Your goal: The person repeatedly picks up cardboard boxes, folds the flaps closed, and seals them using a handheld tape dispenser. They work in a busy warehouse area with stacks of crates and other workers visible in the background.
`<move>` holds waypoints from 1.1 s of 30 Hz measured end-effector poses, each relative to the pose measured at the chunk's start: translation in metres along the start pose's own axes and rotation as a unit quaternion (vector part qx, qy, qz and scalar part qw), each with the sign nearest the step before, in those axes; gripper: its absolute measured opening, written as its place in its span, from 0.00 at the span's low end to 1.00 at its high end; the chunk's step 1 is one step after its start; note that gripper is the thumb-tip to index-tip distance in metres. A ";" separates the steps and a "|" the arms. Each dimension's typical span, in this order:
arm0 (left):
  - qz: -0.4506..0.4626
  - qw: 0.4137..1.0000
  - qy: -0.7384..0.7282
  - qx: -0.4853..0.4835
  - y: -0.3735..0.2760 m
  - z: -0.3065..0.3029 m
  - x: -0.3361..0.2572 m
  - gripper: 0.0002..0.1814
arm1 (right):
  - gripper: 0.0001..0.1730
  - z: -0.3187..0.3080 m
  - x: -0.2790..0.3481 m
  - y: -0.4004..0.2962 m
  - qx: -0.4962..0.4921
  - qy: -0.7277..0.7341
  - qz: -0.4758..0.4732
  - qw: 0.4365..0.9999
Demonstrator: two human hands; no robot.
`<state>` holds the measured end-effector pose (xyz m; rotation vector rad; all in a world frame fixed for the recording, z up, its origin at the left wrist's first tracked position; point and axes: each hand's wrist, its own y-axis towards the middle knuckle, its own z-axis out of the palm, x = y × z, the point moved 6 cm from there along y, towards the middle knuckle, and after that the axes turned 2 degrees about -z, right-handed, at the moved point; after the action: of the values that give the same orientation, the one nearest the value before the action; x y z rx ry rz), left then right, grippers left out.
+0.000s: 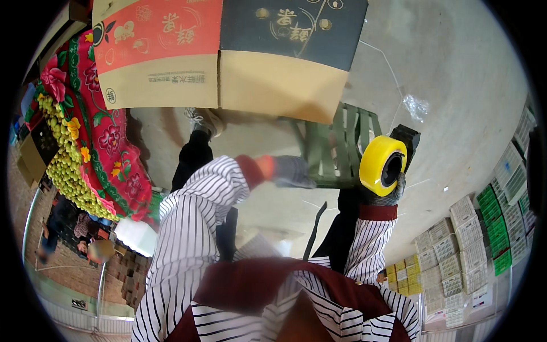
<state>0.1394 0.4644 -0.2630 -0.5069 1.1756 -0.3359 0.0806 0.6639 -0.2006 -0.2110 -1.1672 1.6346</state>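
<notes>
My right hand (389,193), in a grey knit glove, grips a tape dispenser (407,139) loaded with a wide roll of yellow packing tape (376,164). My left hand (294,172), also gloved, is blurred by motion. It hovers at the near left side of a green slatted plastic stool or crate (337,147), and whether it touches it I cannot tell. Beyond both hands, two printed cardboard fruit cartons (162,92) (282,81) stand side by side, the left with a red panel and the right with a dark one. The right carton's near edge partly overlaps the green plastic piece.
At left, a red floral blanket (113,141) partly covers a heap of green fruit (70,171). A white foam box (136,235) sits nearby. Stacked plastic crates (461,252) line the right side. Clear plastic scrap (415,107) lies on the concrete floor. People (81,231) are at lower left.
</notes>
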 end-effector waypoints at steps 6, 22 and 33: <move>-0.111 0.992 -0.014 0.051 -0.026 0.029 0.015 0.27 | 0.35 -0.011 0.004 0.006 0.006 0.024 0.032 0.999; -0.332 0.893 0.302 0.044 -0.076 0.107 0.224 0.24 | 0.32 -0.010 -0.024 0.007 -0.007 0.019 0.022 1.000; -0.049 0.858 0.406 -0.310 0.071 -0.073 0.088 0.23 | 0.30 0.022 -0.005 0.024 0.026 0.002 -0.035 0.999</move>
<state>0.1015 0.4653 -0.3928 -1.0495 2.1142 -0.2535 0.0530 0.6489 -0.2102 -0.1387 -1.1170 1.6007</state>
